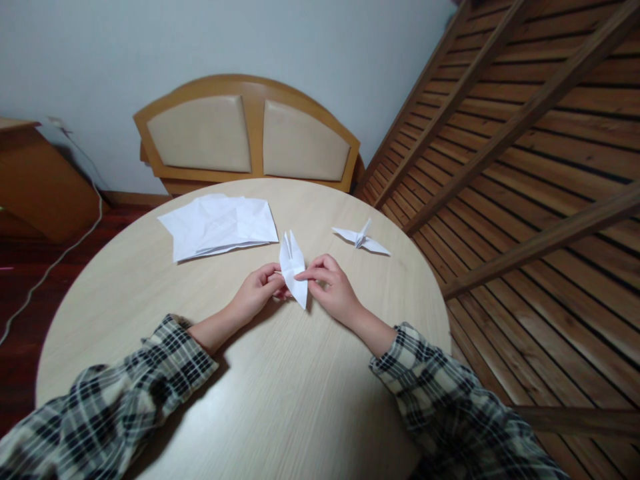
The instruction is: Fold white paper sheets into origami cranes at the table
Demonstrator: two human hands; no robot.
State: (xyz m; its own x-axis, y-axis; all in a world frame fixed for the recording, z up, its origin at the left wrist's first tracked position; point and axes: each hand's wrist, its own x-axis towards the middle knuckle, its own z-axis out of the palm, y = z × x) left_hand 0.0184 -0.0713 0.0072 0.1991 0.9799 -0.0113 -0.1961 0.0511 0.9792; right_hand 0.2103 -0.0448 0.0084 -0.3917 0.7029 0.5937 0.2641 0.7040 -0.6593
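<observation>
White folded paper (pixel 291 261) slants lengthwise up mid-frame, left hand (pixel 258 289) pinching its left edge, right hand (pixel 334 291) pinching its right.

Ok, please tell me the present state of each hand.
Left hand: closed, holding the slim, pointed piece of folded white paper from the left.
Right hand: closed, holding the same paper from the right.

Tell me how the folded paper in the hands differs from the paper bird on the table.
The folded paper is held between the left hand and the right hand; the paper bird rests untouched on the table.
The folded paper is a narrow diamond, split at its far end; the paper bird has two wings spread wide.
Both are white and pointed at their ends.
</observation>
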